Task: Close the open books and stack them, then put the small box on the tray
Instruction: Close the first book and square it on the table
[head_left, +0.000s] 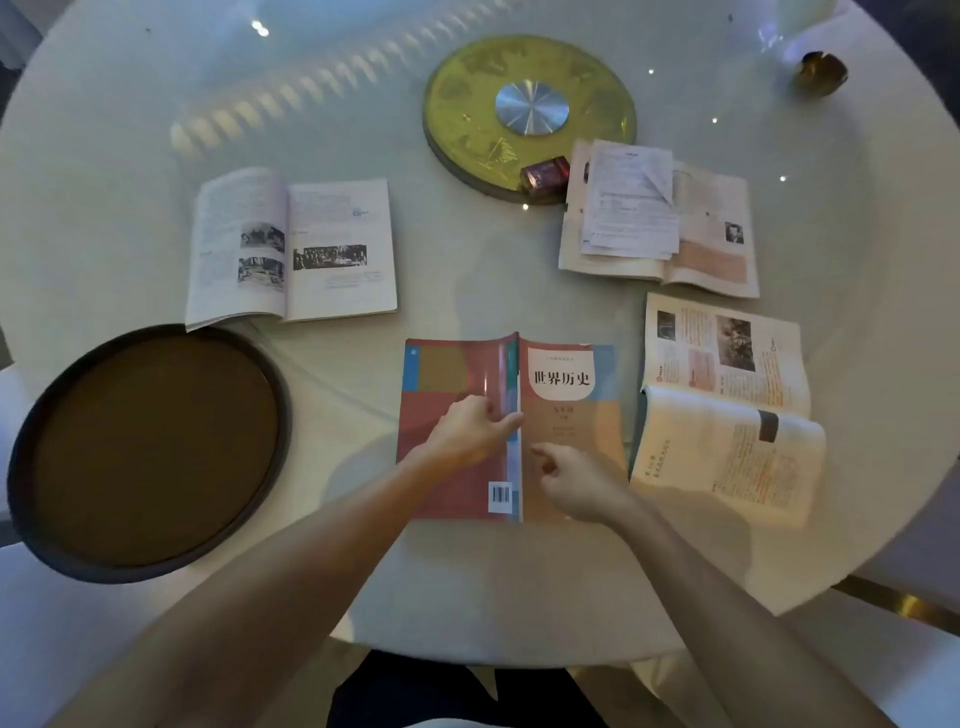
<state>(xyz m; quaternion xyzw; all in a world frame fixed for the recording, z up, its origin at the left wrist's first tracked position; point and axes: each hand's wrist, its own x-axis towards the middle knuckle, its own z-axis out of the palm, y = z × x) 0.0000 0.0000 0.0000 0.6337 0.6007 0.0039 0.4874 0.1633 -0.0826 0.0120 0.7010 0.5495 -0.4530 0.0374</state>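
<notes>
A red and orange book (566, 374) lies open and face down at the front middle of the white table, covers up. My left hand (467, 431) rests on its back cover, finger and thumb pinched at the spine. My right hand (582, 483) lies on the front cover, its forefinger touching close to the spine. Three more books lie open face up: one at the left (311, 249), one at the far right (711, 249) with loose papers (628, 202) on it, one at the near right (727, 415). A small dark red box (544, 175) sits on the gold disc's edge.
A round brown tray with a dark rim (156, 331) sits at the near left, overhanging the table edge. The gold disc (467, 114) with a silver hub lies at the centre back. A small brass object (821, 73) stands far right.
</notes>
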